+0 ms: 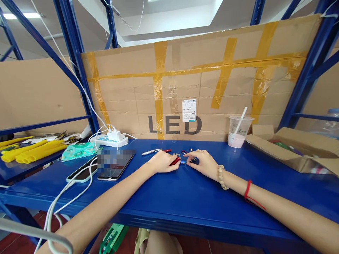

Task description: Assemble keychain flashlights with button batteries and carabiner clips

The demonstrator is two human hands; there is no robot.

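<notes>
Held in half-closed left hand (162, 163): red pen (175, 161), near back edge of blue shelf (185, 199), long axis pointing right. Pinched in right hand (203, 164) fingertips, just beside pen's tip: small blue piece (183, 162).

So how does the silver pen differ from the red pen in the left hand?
The silver pen lies free on the blue shelf, untouched; the red pen is held in the left hand. The silver pen shows full length; the red pen is mostly hidden by fingers. Both are slim sticks.
</notes>
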